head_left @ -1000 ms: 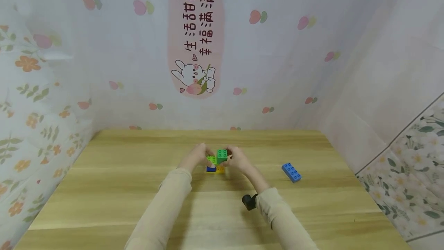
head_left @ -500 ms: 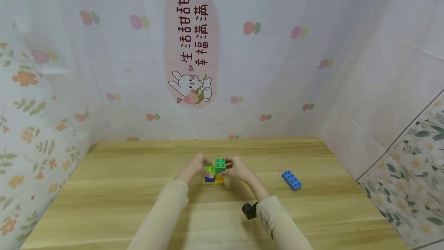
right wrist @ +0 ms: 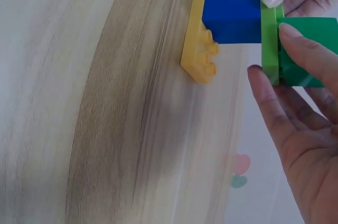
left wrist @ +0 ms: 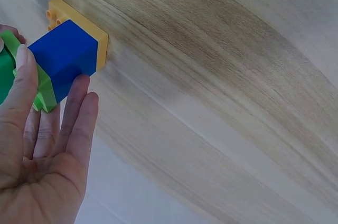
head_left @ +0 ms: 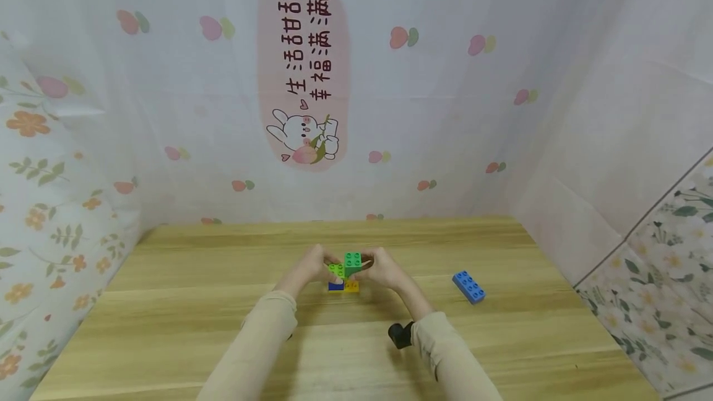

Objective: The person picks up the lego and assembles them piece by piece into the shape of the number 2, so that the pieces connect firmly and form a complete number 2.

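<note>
Left hand (head_left: pixel 314 264): sleeve (head_left: pixel 250 339) had swung slightly leftward; dark piece (head_left: pixel 289 336) newly showed beside it. Table (head_left: pixel 184 289): sat lower in head view.

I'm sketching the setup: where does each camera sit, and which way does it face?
Head: worn on the head, facing forward and down at the table and backdrop; left hand, right hand and sleeves show.
Left wrist: worn there, facing the blue brick and yellow brick; mainly the left hand shows.
Right wrist: worn there, facing the same bricks; right hand and part of the left hand show.
Both wrist views share the bricks and table.
</note>
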{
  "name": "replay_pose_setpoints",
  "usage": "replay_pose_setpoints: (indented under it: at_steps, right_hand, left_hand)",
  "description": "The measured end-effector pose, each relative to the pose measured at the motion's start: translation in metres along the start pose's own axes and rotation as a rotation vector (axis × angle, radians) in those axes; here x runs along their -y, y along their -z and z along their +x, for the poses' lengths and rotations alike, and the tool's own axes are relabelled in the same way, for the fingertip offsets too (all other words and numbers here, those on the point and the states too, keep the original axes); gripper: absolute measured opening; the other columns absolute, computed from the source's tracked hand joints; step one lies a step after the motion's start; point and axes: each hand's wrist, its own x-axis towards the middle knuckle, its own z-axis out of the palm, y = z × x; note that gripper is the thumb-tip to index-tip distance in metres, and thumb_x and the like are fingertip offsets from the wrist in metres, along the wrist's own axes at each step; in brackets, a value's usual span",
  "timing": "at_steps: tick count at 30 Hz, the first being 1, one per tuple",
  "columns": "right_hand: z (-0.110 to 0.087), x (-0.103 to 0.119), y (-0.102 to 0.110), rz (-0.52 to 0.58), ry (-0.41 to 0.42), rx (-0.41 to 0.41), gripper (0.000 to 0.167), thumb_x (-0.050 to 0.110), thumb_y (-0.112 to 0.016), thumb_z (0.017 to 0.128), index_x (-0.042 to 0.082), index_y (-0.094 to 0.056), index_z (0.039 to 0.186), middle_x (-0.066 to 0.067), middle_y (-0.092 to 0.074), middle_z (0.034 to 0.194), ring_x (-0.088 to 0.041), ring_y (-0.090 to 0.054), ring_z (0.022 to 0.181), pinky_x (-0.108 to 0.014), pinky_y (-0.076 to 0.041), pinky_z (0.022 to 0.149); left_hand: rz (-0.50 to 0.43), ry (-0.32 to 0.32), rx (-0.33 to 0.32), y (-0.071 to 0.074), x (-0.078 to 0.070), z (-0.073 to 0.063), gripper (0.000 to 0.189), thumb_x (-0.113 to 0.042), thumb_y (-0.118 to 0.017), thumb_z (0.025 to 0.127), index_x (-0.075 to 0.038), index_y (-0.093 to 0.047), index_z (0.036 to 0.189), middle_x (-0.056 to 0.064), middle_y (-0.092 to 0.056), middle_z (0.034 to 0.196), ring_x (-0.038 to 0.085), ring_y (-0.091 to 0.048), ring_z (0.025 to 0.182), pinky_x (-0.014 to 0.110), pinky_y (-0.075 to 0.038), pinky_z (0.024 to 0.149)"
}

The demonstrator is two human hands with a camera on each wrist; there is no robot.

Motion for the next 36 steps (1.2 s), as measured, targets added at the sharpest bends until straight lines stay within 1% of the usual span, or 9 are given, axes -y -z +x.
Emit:
replay_pose_setpoints:
  at_steps: [7, 10, 14, 16, 20, 23, 27, 31, 36]
  right_hand:
    - [-0.0021, 0.0015, 0.0021, -0.021, 0.000, -0.008, 0.030, 0.002, -0.072, 0.075, -0.001, -0.065, 0.104, -0.016, -0.067, 0.095, -0.021, -0.064, 0.085, -0.030, -0.055, 0.076]
    - [-0.0029, -0.0001, 0.0020, -0.011, 0.010, -0.007, 0.031, 0.001, -0.071, 0.075, -0.003, -0.064, 0.105, -0.018, -0.067, 0.094, -0.026, -0.064, 0.084, -0.033, -0.056, 0.074]
    - [-0.0036, -0.0010, 0.0006, 0.015, 0.007, -0.003, 0.030, -0.003, -0.069, 0.076, -0.005, -0.064, 0.105, -0.021, -0.066, 0.093, -0.036, -0.062, 0.086, -0.043, -0.055, 0.075]
    - [-0.0034, -0.0003, -0.0004, 0.019, -0.010, 0.005, 0.028, -0.003, -0.069, 0.076, -0.004, -0.064, 0.104, -0.020, -0.066, 0.091, -0.037, -0.062, 0.086, -0.043, -0.054, 0.075]
    - [-0.0028, 0.0025, -0.0023, 0.001, -0.038, 0.024, 0.026, -0.001, -0.070, 0.075, -0.003, -0.065, 0.100, -0.016, -0.066, 0.088, -0.030, -0.062, 0.082, -0.034, -0.055, 0.073]
    - [-0.0031, 0.0044, -0.0031, -0.021, -0.041, 0.025, 0.025, 0.001, -0.071, 0.075, -0.002, -0.065, 0.099, -0.014, -0.066, 0.087, -0.025, -0.061, 0.080, -0.027, -0.053, 0.070]
    - [-0.0026, 0.0049, -0.0035, -0.034, -0.029, 0.028, 0.025, 0.001, -0.072, 0.075, -0.002, -0.066, 0.099, -0.014, -0.067, 0.087, -0.024, -0.060, 0.080, -0.026, -0.053, 0.068]
    - [-0.0005, 0.0014, -0.0037, -0.028, -0.027, 0.030, 0.026, -0.001, -0.071, 0.074, -0.003, -0.065, 0.100, -0.015, -0.067, 0.087, -0.028, -0.061, 0.082, -0.028, -0.053, 0.070]
    - [0.0000, 0.0064, -0.0004, -0.005, -0.044, 0.030, 0.026, -0.004, -0.069, 0.075, -0.007, -0.063, 0.100, -0.018, -0.066, 0.087, -0.036, -0.061, 0.082, -0.038, -0.055, 0.072]
  left_hand:
    - [0.000, -0.011, 0.014, 0.0015, -0.0014, 0.0006, 0.041, -0.013, -0.079, 0.068, -0.004, -0.067, 0.106, 0.013, -0.066, 0.109, 0.030, -0.058, 0.105, 0.042, -0.049, 0.091]
    - [-0.006, -0.008, 0.015, 0.0008, -0.0020, 0.0009, 0.041, -0.013, -0.079, 0.068, -0.004, -0.067, 0.106, 0.013, -0.066, 0.109, 0.030, -0.058, 0.105, 0.041, -0.049, 0.091]
    - [-0.012, -0.006, 0.014, -0.0007, -0.0011, 0.0013, 0.042, -0.012, -0.079, 0.067, -0.004, -0.067, 0.106, 0.014, -0.066, 0.109, 0.030, -0.058, 0.105, 0.042, -0.049, 0.091]
    - [-0.020, 0.000, 0.014, -0.0011, -0.0004, 0.0007, 0.042, -0.012, -0.080, 0.067, -0.003, -0.066, 0.106, 0.014, -0.065, 0.110, 0.031, -0.058, 0.105, 0.043, -0.049, 0.092]
    - [-0.024, 0.012, 0.011, -0.0010, 0.0013, -0.0016, 0.042, -0.012, -0.080, 0.066, -0.003, -0.067, 0.105, 0.014, -0.066, 0.108, 0.031, -0.058, 0.104, 0.043, -0.049, 0.091]
    - [-0.019, 0.000, 0.008, -0.0010, 0.0031, -0.0024, 0.042, -0.012, -0.080, 0.066, -0.002, -0.067, 0.105, 0.014, -0.066, 0.108, 0.030, -0.059, 0.103, 0.043, -0.050, 0.089]
    - [-0.038, -0.006, 0.008, -0.0018, 0.0055, -0.0026, 0.041, -0.011, -0.080, 0.067, -0.002, -0.067, 0.105, 0.015, -0.065, 0.109, 0.032, -0.058, 0.104, 0.044, -0.049, 0.090]
    - [-0.051, -0.009, 0.008, -0.0028, 0.0065, -0.0019, 0.041, -0.011, -0.079, 0.067, -0.002, -0.067, 0.105, 0.016, -0.065, 0.111, 0.033, -0.058, 0.105, 0.044, -0.049, 0.090]
    - [-0.058, -0.011, 0.002, -0.0016, 0.0037, -0.0004, 0.041, -0.010, -0.079, 0.068, -0.002, -0.066, 0.106, 0.016, -0.064, 0.111, 0.034, -0.057, 0.106, 0.045, -0.049, 0.091]
